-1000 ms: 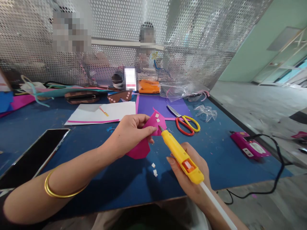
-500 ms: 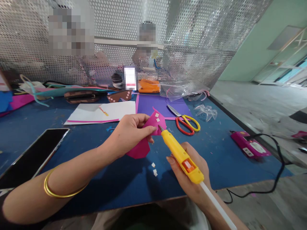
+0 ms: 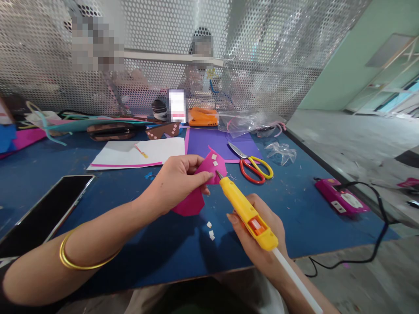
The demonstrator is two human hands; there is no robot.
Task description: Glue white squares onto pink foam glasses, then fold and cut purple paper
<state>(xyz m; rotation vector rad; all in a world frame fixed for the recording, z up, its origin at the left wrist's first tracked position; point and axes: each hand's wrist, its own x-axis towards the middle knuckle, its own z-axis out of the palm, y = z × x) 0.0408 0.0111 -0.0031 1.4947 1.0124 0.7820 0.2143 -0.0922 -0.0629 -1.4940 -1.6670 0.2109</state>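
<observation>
Pinched between the thumb and fingers of my left hand point(image 3: 178, 181) is a magenta paper cutout point(image 3: 191, 204), raised above the table. Two small white squares point(image 3: 214, 160) show on its upper part. My right hand point(image 3: 262, 226) is wrapped round a yellow hot glue gun point(image 3: 244, 205), with a long white glue stick point(image 3: 296, 279) coming out of its back end. The gun's nozzle tip meets the cutout just beside my left thumb; whether glue is flowing is too small to tell. Below the cutout, a few loose white paper squares point(image 3: 210, 231) lie on the blue table point(image 3: 157, 261).
Scissors point(image 3: 252, 163) with red and yellow handles lie right of centre, beside purple sheets point(image 3: 212, 141). White paper point(image 3: 140, 152) and a dark phone point(image 3: 49, 213) are at left. A magenta box point(image 3: 342, 196) with a black cable sits at right. A perforated screen stands behind.
Both hands, the cutout and the glue gun hold nearly the same place. Behind the screen, a person's head has shifted slightly.
</observation>
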